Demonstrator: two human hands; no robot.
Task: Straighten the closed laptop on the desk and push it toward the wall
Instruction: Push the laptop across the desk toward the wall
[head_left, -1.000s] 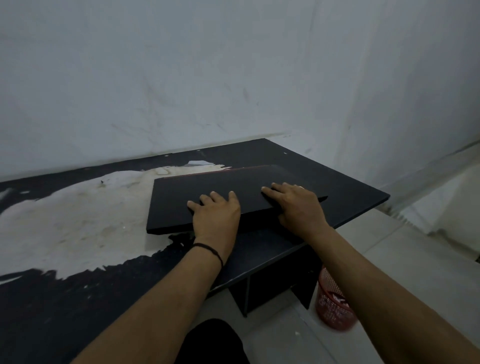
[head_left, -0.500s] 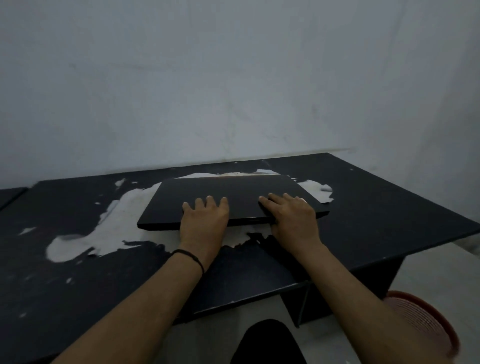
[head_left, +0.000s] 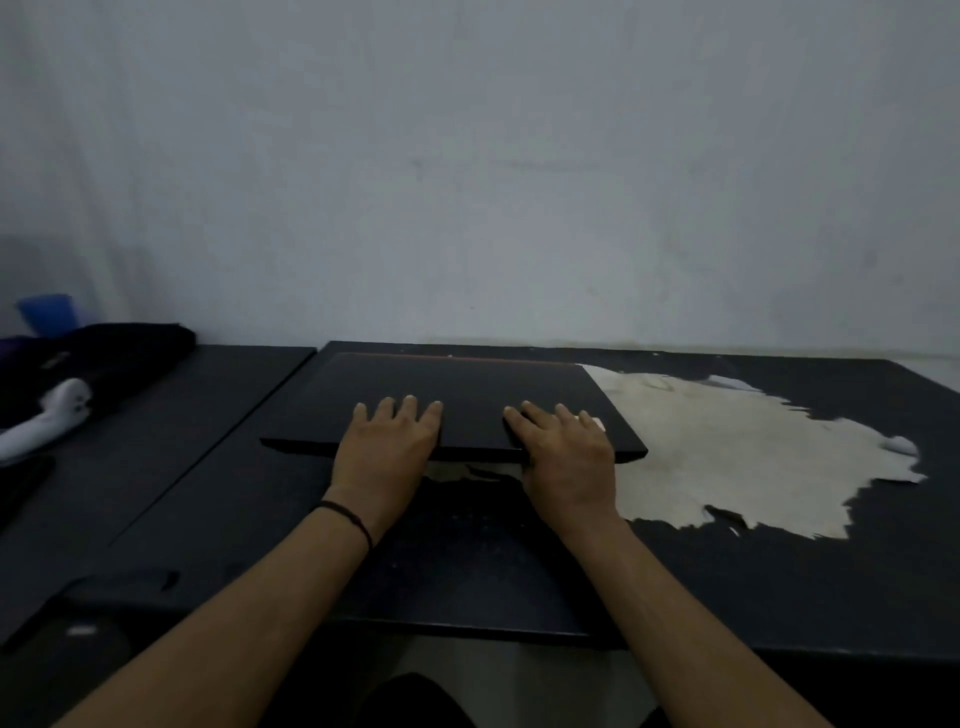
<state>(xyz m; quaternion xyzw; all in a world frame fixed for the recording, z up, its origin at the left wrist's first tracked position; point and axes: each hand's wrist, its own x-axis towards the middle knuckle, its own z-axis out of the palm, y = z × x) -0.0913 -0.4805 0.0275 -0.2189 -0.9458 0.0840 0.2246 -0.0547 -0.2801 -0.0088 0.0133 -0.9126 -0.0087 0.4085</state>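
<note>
Lying flat on the dark laminate desk (head_left: 727, 582), the closed black laptop (head_left: 457, 395) has its long edges running parallel to the pale grey wall (head_left: 519, 182). Its far edge sits near the desk's back edge, with only a thin strip of bare desktop between it and the wall. Its near edge overhangs nothing and has plenty of bare desk in front.

Both hands rest flat on the lid at the near edge, fingers spread and extended, palms draped over the front lip, clasping nothing. The left hand (head_left: 387, 447), with a thin black band (head_left: 348, 514) at the wrist, is left of centre; the right hand (head_left: 569, 452) is toward the right corner.

To the right, a large cream patch of peeled surface (head_left: 737, 457) reaches under the laptop's right side. On the adjoining dark desk (head_left: 171, 457) to the left lie a heap of dark fabric (head_left: 104, 358), a white controller-shaped object (head_left: 47, 421) and a blue cup (head_left: 47, 312) by the wall.
</note>
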